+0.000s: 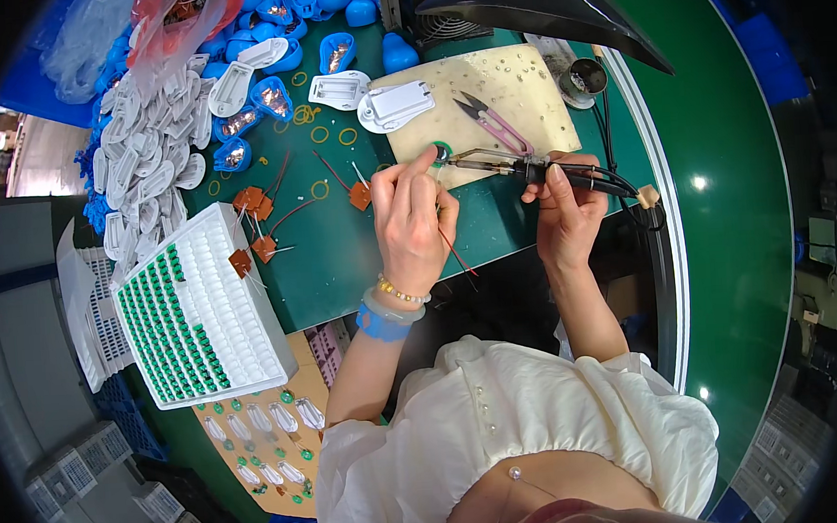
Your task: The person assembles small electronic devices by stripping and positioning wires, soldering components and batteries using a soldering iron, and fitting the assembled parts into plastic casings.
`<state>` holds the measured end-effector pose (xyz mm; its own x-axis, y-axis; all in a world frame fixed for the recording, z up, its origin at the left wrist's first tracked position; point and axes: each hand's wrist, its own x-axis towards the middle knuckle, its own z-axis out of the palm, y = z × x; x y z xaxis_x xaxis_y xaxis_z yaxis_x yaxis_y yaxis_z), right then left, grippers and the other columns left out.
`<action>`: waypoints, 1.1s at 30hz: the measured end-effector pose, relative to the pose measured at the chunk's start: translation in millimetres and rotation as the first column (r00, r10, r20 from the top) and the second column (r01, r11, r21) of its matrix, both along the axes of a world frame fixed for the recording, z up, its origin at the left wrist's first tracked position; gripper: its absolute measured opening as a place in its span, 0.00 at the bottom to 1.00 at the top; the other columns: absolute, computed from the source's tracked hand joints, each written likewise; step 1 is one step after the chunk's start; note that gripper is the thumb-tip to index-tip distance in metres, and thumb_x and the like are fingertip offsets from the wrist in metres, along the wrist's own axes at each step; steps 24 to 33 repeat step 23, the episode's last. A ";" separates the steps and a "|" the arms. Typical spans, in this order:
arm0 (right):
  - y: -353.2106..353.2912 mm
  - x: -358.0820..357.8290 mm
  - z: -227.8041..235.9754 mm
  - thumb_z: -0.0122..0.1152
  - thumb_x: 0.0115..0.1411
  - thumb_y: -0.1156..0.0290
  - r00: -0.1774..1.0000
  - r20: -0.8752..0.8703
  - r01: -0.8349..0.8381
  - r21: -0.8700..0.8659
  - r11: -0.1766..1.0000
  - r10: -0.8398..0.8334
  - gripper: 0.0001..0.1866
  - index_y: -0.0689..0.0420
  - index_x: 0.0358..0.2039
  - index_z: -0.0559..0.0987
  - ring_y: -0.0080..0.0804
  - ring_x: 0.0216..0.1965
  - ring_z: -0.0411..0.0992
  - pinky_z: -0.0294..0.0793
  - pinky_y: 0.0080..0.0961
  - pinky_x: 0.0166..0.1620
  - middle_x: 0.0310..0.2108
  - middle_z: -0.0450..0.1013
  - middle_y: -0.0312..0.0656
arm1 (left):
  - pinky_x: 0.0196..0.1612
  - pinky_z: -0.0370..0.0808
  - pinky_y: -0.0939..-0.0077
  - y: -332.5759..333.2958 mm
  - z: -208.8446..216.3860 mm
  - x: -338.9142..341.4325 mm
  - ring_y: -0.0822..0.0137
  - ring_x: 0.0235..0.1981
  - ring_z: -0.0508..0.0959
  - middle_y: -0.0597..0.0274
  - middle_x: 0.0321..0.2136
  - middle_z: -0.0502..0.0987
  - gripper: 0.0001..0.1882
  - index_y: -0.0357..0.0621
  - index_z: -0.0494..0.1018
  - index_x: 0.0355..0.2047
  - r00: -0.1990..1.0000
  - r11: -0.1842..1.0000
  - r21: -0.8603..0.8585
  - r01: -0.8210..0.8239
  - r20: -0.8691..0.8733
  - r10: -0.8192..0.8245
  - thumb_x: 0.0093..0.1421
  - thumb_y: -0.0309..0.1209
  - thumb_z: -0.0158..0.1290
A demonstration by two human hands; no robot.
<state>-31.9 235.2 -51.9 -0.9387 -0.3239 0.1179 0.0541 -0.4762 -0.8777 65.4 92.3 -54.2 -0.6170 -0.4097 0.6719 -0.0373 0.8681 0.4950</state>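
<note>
My right hand [567, 212] is closed around a black soldering iron [533, 170], its thin metal front pointing left. The front shows two slim rods running close together. My left hand [409, 226] pinches a small round part with a green rim and dark centre [443, 153] at the near left of a beige board [469, 71]. The iron's tip meets or nearly meets this part; contact cannot be made out. A red wire [458, 256] hangs below my left fingers. Pink-handled thread snips [495, 127] lie on the board just beyond the iron.
White plastic covers [395, 105] stand left of the board. Blue shells [396, 52] and heaped white covers [142, 135] fill the far left. Brown squares with wires [254, 202] lie beside a white tray of green parts [239, 301]. A black hood [556, 9] overhangs the far right.
</note>
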 end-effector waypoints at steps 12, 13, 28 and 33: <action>5.1 -2.4 4.0 0.59 0.61 0.76 1.000 0.011 0.015 -0.019 1.000 -0.015 0.08 0.63 0.38 0.70 0.28 0.25 0.72 0.76 0.22 0.28 0.38 0.69 0.44 | 0.38 0.72 0.67 0.3 1.4 0.4 0.54 0.36 0.71 0.54 0.43 0.77 0.13 0.36 0.66 0.25 1.000 1.000 0.002 0.015 0.012 -0.015 0.40 0.12 0.55; 5.2 -2.8 3.8 0.58 0.61 0.76 1.000 0.009 0.015 -0.019 1.000 -0.015 0.08 0.63 0.38 0.70 0.28 0.25 0.72 0.76 0.22 0.28 0.38 0.70 0.44 | 0.38 0.72 0.68 0.2 1.4 -0.2 0.55 0.36 0.72 0.54 0.43 0.79 0.13 0.38 0.65 0.23 1.000 1.000 -0.004 0.004 0.007 -0.004 0.40 0.13 0.56; 5.5 -4.9 4.7 0.58 0.61 0.76 0.999 -0.021 0.042 -0.038 0.998 -0.043 0.08 0.63 0.40 0.71 0.29 0.26 0.73 0.76 0.23 0.29 0.40 0.70 0.45 | 0.44 0.70 0.61 -2.0 5.8 6.7 0.52 0.40 0.71 0.50 0.49 0.73 0.11 0.37 0.68 0.28 0.999 0.994 0.106 0.012 0.041 -0.016 0.44 0.16 0.57; 5.5 -4.9 4.7 0.58 0.61 0.76 0.999 -0.021 0.042 -0.038 0.998 -0.043 0.08 0.63 0.40 0.71 0.29 0.26 0.73 0.76 0.23 0.29 0.40 0.70 0.45 | 0.44 0.70 0.61 -2.0 5.8 6.7 0.52 0.40 0.71 0.50 0.49 0.73 0.11 0.37 0.68 0.28 0.999 0.994 0.106 0.012 0.041 -0.016 0.44 0.16 0.57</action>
